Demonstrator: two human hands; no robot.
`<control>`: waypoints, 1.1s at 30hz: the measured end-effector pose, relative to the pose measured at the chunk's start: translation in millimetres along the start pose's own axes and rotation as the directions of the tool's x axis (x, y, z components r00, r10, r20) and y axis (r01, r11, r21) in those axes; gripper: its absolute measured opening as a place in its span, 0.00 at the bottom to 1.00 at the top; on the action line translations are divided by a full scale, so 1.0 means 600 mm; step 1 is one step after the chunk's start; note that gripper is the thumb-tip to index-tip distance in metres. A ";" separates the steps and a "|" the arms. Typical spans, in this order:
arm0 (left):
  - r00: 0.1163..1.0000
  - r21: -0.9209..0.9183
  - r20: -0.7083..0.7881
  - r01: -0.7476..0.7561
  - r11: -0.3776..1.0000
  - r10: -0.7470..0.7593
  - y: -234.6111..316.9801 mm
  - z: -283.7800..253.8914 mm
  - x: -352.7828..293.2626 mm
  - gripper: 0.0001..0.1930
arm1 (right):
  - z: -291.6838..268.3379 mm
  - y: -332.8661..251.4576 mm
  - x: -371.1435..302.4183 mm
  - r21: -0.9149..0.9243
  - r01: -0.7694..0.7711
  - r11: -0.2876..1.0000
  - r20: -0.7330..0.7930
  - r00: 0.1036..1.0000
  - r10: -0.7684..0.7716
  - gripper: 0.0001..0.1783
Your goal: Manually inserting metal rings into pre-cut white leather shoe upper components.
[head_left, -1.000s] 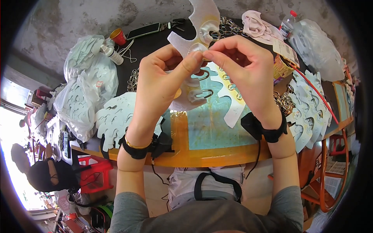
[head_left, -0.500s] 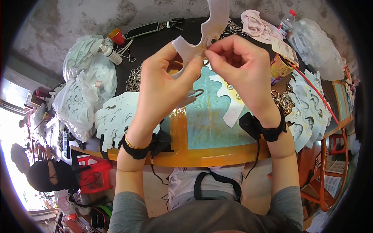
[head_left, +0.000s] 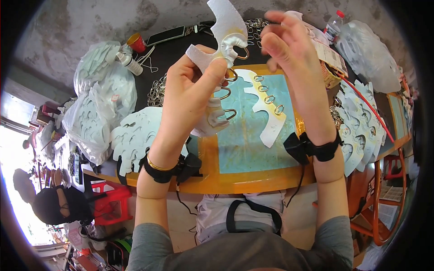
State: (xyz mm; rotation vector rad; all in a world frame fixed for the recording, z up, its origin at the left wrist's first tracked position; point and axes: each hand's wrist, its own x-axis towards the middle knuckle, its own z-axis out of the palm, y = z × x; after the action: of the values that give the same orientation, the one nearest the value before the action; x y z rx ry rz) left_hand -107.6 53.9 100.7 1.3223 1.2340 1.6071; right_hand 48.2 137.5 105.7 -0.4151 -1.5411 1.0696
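Observation:
My left hand point(head_left: 192, 92) pinches a white scalloped fabric piece point(head_left: 228, 25) between thumb and fingers, raised above the table. Several metal rings point(head_left: 244, 53) hang from folded tabs along its edge; the fingers hide part of it. To the right, my right hand point(head_left: 294, 49) is off the piece, slightly blurred, fingers apart and seemingly holding nothing. Below and between the hands, a second white scalloped piece point(head_left: 272, 131) lies flat on a blue-green mat point(head_left: 244, 156). Along its yellowish glue-stained edge sit several oval rings point(head_left: 270, 99).
Flat white cut pieces point(head_left: 135, 133) are piled at left, more pieces point(head_left: 357, 135) at right. Loose metal rings point(head_left: 156, 92) lie near the left wrist. Plastic bags point(head_left: 106, 95), a red cup point(head_left: 136, 42), a phone point(head_left: 166, 35) and a bottle point(head_left: 333, 26) line the back. A person point(head_left: 56, 203) sits far left.
My right hand has let go of the fabric piece and moved up and right, its fingers spreading. The left hand has turned the piece, showing its folded tabs and rings.

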 end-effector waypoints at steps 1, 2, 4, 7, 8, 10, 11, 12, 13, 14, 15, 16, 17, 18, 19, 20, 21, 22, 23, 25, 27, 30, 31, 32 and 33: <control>1.000 -0.019 0.008 -0.008 1.000 0.008 0.003 0.000 0.000 0.08 | -0.006 -0.006 0.001 0.141 -0.231 0.963 0.096 0.971 0.219 0.26; 1.000 -0.020 0.005 -0.008 1.000 0.008 0.007 0.001 -0.004 0.08 | -0.011 -0.001 -0.001 0.086 -0.405 0.910 0.230 0.897 0.378 0.23; 0.996 0.042 0.081 0.033 0.999 -0.036 0.014 0.002 -0.009 0.09 | -0.006 -0.006 -0.002 -0.027 -0.406 0.913 0.335 0.857 0.391 0.21; 0.990 -0.004 0.122 0.071 0.997 -0.070 0.009 -0.006 -0.006 0.10 | 0.000 -0.016 -0.004 -0.126 -0.370 0.920 0.450 0.805 0.385 0.17; 0.982 0.019 0.157 0.100 0.995 -0.102 0.014 -0.011 -0.003 0.11 | -0.003 -0.013 -0.005 -0.121 -0.342 0.932 0.462 0.812 0.358 0.17; 0.978 0.003 0.177 0.116 0.993 -0.115 0.019 -0.015 -0.004 0.12 | -0.004 -0.012 -0.006 -0.115 -0.311 0.943 0.477 0.816 0.327 0.16; 0.972 -0.012 0.200 0.132 0.991 -0.127 0.022 -0.015 -0.005 0.12 | -0.004 -0.013 -0.008 -0.098 -0.316 0.944 0.495 0.807 0.322 0.16; 0.963 -0.056 0.211 0.183 0.981 -0.168 0.028 -0.013 -0.008 0.13 | -0.004 -0.012 -0.009 -0.083 -0.322 0.943 0.509 0.800 0.318 0.16; 0.962 -0.056 0.213 0.184 0.981 -0.169 0.026 -0.017 -0.007 0.13 | -0.005 -0.012 -0.009 -0.083 -0.323 0.943 0.507 0.801 0.319 0.16; 0.951 -0.048 0.212 0.239 0.970 -0.224 0.022 -0.025 -0.005 0.13 | -0.005 -0.013 -0.008 -0.097 -0.322 0.942 0.510 0.797 0.324 0.16; 0.936 -0.041 0.214 0.294 0.955 -0.279 0.020 -0.029 -0.003 0.14 | -0.006 -0.014 -0.009 -0.112 -0.320 0.941 0.511 0.794 0.331 0.16; 0.935 -0.041 0.218 0.294 0.955 -0.279 0.019 -0.025 -0.001 0.14 | -0.006 -0.012 -0.010 -0.114 -0.321 0.940 0.507 0.795 0.333 0.16; 0.944 0.091 0.216 0.236 0.967 -0.251 0.019 -0.020 0.001 0.14 | -0.005 -0.009 -0.011 -0.176 -0.265 0.948 0.459 0.830 0.318 0.16; 0.952 0.224 0.212 0.172 0.959 -0.221 0.021 -0.018 0.002 0.14 | -0.003 -0.009 -0.011 -0.237 -0.210 0.949 0.416 0.860 0.294 0.16; 0.952 0.225 0.211 0.171 0.959 -0.220 0.021 -0.021 0.004 0.14 | -0.003 -0.011 -0.011 -0.236 -0.209 0.949 0.416 0.861 0.293 0.16; 0.954 0.251 0.213 0.155 0.956 -0.210 0.020 -0.027 0.005 0.14 | -0.002 -0.016 -0.011 -0.267 -0.150 0.952 0.428 0.866 0.257 0.16; 0.956 0.275 0.214 0.140 0.951 -0.203 0.020 -0.029 0.007 0.14 | -0.003 -0.017 -0.010 -0.297 -0.092 0.950 0.442 0.869 0.222 0.16; 0.956 0.275 0.214 0.141 0.951 -0.203 0.024 -0.029 0.005 0.14 | -0.006 -0.021 -0.008 -0.297 -0.093 0.950 0.442 0.869 0.223 0.16; 0.952 0.210 0.243 0.134 0.968 -0.185 0.034 -0.027 -0.002 0.14 | -0.012 -0.028 -0.007 -0.290 -0.073 0.954 0.477 0.854 0.210 0.15; 0.949 0.148 0.266 0.133 0.980 -0.169 0.044 -0.025 -0.015 0.14 | -0.011 -0.035 -0.016 -0.276 -0.055 0.959 0.513 0.836 0.196 0.15; 0.918 -0.123 0.397 0.051 0.991 0.002 0.046 -0.017 -0.022 0.16 | -0.006 -0.044 -0.033 0.101 -0.230 0.968 0.539 0.830 0.141 0.14; 0.950 -0.180 0.302 -0.029 0.983 0.083 0.043 -0.002 -0.021 0.17 | 0.009 -0.039 -0.034 0.329 -0.573 0.751 0.571 0.754 0.325 0.15; 0.978 -0.111 0.196 -0.057 0.992 0.078 0.045 0.000 -0.020 0.16 | 0.015 -0.033 -0.034 0.423 -0.701 0.574 0.606 0.690 0.396 0.16; 0.979 -0.033 0.157 -0.126 0.991 0.130 0.024 -0.016 -0.006 0.16 | 0.019 -0.026 -0.035 0.493 -0.790 0.365 0.650 0.613 0.448 0.18; 0.986 -0.041 0.120 -0.112 0.993 0.116 0.023 -0.017 0.000 0.19 | 0.023 -0.014 -0.035 0.492 -0.791 0.364 0.655 0.611 0.444 0.18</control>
State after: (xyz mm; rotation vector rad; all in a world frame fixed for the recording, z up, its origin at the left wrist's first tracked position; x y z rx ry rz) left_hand -117.0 47.3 113.6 1.4698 1.0699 1.5927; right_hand 43.7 111.8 101.1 -0.1777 -1.0820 2.4773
